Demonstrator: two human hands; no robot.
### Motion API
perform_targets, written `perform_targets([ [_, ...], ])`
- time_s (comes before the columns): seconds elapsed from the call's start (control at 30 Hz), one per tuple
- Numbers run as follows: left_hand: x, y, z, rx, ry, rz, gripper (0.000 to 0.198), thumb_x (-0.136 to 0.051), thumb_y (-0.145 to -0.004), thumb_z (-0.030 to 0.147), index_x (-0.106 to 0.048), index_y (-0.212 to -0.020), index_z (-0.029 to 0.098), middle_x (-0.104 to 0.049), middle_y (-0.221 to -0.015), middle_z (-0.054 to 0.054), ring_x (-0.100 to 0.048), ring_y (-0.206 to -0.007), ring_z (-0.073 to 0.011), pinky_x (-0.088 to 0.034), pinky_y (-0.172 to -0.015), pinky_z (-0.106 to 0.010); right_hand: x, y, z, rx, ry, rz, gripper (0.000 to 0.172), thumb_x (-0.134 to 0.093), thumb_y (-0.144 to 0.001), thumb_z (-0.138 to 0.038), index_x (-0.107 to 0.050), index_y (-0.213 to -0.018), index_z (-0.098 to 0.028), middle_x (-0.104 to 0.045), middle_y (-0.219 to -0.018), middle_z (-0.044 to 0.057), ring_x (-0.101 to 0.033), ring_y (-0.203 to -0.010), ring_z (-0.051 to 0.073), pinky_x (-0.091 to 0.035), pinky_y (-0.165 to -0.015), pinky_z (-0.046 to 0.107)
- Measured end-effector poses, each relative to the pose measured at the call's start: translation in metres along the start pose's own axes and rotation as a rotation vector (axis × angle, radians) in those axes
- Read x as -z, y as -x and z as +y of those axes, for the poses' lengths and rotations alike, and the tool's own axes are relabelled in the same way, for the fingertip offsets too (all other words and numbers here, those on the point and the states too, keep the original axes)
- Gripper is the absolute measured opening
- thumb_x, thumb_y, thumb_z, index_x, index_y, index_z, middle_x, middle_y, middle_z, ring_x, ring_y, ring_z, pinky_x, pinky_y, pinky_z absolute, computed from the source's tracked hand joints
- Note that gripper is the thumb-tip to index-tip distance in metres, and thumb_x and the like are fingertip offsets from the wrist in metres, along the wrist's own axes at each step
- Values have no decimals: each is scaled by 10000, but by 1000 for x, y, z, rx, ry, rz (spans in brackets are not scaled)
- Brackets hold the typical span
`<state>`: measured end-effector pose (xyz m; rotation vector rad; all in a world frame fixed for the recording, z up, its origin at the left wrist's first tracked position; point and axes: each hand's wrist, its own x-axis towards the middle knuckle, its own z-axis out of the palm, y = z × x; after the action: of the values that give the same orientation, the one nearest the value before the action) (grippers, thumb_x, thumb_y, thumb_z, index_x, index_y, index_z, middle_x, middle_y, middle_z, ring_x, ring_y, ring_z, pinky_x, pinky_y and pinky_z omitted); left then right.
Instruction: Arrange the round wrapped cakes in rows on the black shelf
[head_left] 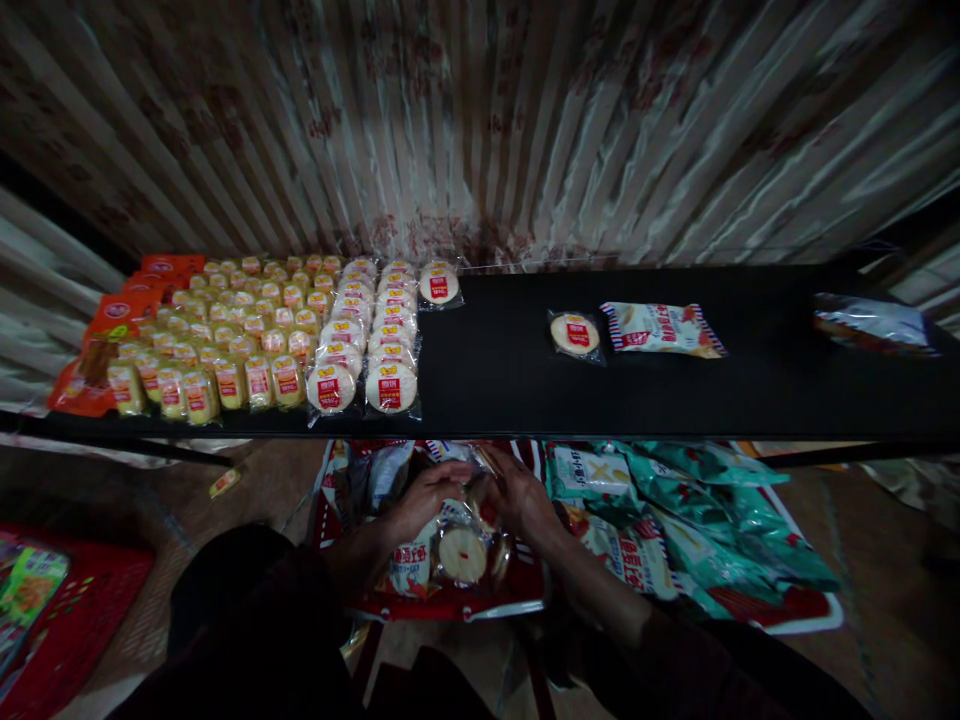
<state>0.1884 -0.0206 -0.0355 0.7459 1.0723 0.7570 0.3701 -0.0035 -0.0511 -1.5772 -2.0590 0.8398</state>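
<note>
Both hands are down in a red basket (517, 585) below the front edge of the black shelf. My left hand (431, 495) has its fingers curled over clear-wrapped round crackers, and my right hand (521, 500) closes on them from the other side. How many crackers lie between the fingers is hidden. Just below, another wrapped round cracker (462, 553) lies flat in the basket. Beside it is a white and red snack bag (409, 565), under my left wrist.
On the black shelf (495, 390) stand rows of round crackers (391, 386), small yellow packets (232, 382) and orange bags (112, 312). Farther right lie a single cracker (574, 332), a striped bag (664, 329) and another bag (874, 325). Green bags (697, 540) fill a neighbouring basket; another red basket (97, 600) is left.
</note>
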Motion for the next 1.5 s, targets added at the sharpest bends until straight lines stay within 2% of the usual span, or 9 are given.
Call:
perform_targets([
  [0.27, 7, -7, -5, 11, 20, 72, 447, -714, -667, 325, -629, -1077, 170, -591, -1227, -113, -589, -1068, -266, -463, -876, -378, 23, -8, -16, -17, -41, -25, 406, -404, -853, -265, -530, -1236, -210, -668, -1126, 71, -652, -966, 219, -505, -856, 338],
  [0.57, 13, -7, -9, -24, -271, 129, 466, -616, -773, 313, -555, -1219, 195, -656, -951, -45, -596, -856, -162, -466, -720, -262, 28, -8, -17, -40, -116, -45, 387, -417, -870, -381, -589, -1163, -194, -707, -1017, 75, -672, -879, 218, -517, -803, 326],
  [0.73, 13, -5, -6, -46, -204, 99, 463, -643, -756, 333, -558, -1190, 194, -582, -1232, -79, -582, -976, -183, -476, -753, -264, 26, -8, -11, -91, -270, -86, 406, -479, -846, -399, -590, -1180, -197, -706, -1042, 67, -672, -900, 222, -530, -808, 350],
  [0.83, 11, -3, -2, -69, -204, 122, 486, -671, -744, 363, -556, -1190, 207, -559, -1273, -81, -573, -1015, -186, -471, -833, -285, 24, -10, -7, -132, -439, -137, 381, -504, -834, -379, -610, -1156, -204, -709, -1035, 48, -669, -907, 208, -538, -817, 352],
  [0.93, 10, -3, -1, -76, -213, 113, 448, -675, -742, 387, -591, -1134, 189, -609, -1182, -82, -576, -998, -184, -462, -850, -288, 24, -10, -7, -174, -546, -178, 377, -520, -827, -382, -623, -1139, -196, -698, -1070, 49, -658, -948, 202, -531, -848, 351],
  [1.03, 9, -2, -1, -29, -209, 1, 384, -659, -745, 431, -635, -1004, 149, -667, -958, -57, -593, -844, -160, -464, -756, -264, 27, -9, -10, -216, -608, -239, 406, -534, -821, -397, -611, -1158, -184, -682, -1108, 66, -653, -959, 206, -529, -855, 358],
  [1.17, 7, 4, 6, -12, -220, -91, 380, -674, -709, 485, -625, -849, 135, -630, -755, -4, -550, -685, -115, -426, -654, -233, 35, -9, -16, -202, -675, -348, 445, -555, -815, -449, -597, -1167, -179, -681, -1100, 73, -647, -971, 210, -521, -874, 373],
  [1.33, 7, 10, 15, -30, -183, -121, 447, -679, -677, 550, -586, -844, 146, -602, -721, 4, -532, -632, -101, -390, -595, -223, 42, -10, -20, -178, -704, -320, 546, -633, -753, -512, -569, -1196, -199, -655, -1143, 65, -630, -1001, 199, -514, -881, 352],
  [1.5, 10, 11, 19, -69, -195, -134, 479, -674, -676, 574, -594, -866, 142, -586, -690, 9, -499, -568, -88, -366, -548, -218, 46, -10, -24, -181, -756, -264, 459, -594, -769, -550, -639, -1041, -182, -686, -1031, 52, -646, -902, 183, -524, -826, 335],
])
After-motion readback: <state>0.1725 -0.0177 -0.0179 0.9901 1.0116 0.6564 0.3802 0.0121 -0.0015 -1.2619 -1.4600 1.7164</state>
